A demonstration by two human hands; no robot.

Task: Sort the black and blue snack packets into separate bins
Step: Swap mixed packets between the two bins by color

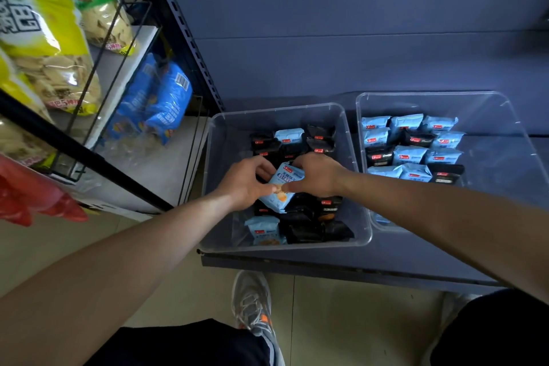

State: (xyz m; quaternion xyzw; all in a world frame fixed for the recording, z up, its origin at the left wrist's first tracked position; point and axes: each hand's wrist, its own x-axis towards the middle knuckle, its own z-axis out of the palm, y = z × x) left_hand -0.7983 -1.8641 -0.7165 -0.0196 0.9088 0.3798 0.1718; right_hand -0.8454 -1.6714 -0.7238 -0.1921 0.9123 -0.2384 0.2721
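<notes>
Two clear plastic bins sit side by side on a dark blue shelf. The left bin [214,140] holds mostly black packets [309,229] plus a blue one at its back [288,136] and another at its front [263,229]. The right bin [505,116] holds mostly blue packets [410,154] with three black ones [379,156] mixed in. Over the left bin, my left hand [240,184] and my right hand [319,175] both pinch one blue packet [282,187], held tilted above the black packets.
A wire rack at the left carries large yellow and green snack bags [53,47] and blue bags [160,98]. Red bags [32,196] hang at the lower left. The shelf's front edge [326,270] runs just above my shoe [252,303] on the tiled floor.
</notes>
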